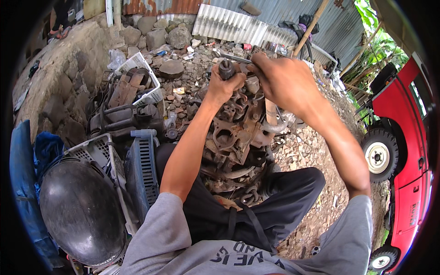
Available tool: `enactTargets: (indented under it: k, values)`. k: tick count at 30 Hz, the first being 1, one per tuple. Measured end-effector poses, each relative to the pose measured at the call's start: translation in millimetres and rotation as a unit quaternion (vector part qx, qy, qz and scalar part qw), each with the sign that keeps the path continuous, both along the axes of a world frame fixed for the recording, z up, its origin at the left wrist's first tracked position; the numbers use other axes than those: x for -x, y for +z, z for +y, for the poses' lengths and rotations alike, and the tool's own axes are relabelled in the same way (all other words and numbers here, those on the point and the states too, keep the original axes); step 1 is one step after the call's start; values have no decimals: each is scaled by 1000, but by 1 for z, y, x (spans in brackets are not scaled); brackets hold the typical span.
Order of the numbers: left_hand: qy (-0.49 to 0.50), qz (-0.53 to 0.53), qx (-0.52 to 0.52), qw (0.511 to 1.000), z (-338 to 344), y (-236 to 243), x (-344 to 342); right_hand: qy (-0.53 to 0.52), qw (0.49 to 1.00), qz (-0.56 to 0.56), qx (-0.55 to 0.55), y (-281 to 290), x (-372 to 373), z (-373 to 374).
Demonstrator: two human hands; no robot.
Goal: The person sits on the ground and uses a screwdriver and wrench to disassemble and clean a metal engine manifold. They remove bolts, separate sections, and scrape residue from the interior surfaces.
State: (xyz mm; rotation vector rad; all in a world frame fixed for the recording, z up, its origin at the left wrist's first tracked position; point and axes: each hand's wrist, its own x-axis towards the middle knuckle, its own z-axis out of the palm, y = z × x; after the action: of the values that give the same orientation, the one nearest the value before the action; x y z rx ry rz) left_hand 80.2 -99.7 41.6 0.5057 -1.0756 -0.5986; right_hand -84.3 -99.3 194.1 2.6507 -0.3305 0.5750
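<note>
Raised in front of me, my left hand (224,86) is closed around a dark, greasy cylindrical metal part (226,68) with a slot or recess in its upper end. My right hand (285,82) grips a slim grey metal tool (236,58), whose free end points left, past the top of the cylindrical part. I cannot tell the tool's exact kind, nor whether it touches the part. Below both hands lies a pile of rusty, oily engine parts (250,130), among them a casting with a round opening (224,138).
At left stand a white crate (158,87) of rusty parts, a blue crate (147,169) and a black helmet (80,213). Stones (178,36) and corrugated sheets (243,25) line the back. My bent knee (314,178) is right of the pile; a red vehicle (405,128) stands beyond.
</note>
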Motion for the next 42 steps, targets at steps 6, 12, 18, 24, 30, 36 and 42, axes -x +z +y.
enactTargets:
  k: [6, 12, 18, 24, 30, 36, 42]
  values:
    - [13, -25, 3, 1000, 2, 1, 2, 39, 997, -39, -46, -11, 8, 6]
    - [0, -15, -9, 1000, 4, 4, 3, 51, 988, -108, -98, -3, 11, 16]
    - [59, -33, -7, 998, 0, 1, 1, 93, 972, -163, -142, -16, 8, 16]
    - [3, 6, -4, 1000, 2, 2, 3, 66, 992, -101, -45, -3, 8, 10]
    - [34, -28, -6, 999, -1, -2, 0, 11, 999, -34, -12, -19, 6, -5]
    - [26, -17, -11, 999, 2, 3, 4, 78, 975, -147, -144, -28, 16, 8]
    - [44, -36, -7, 998, -5, -4, 0, 87, 957, -210, -181, -33, 12, 14]
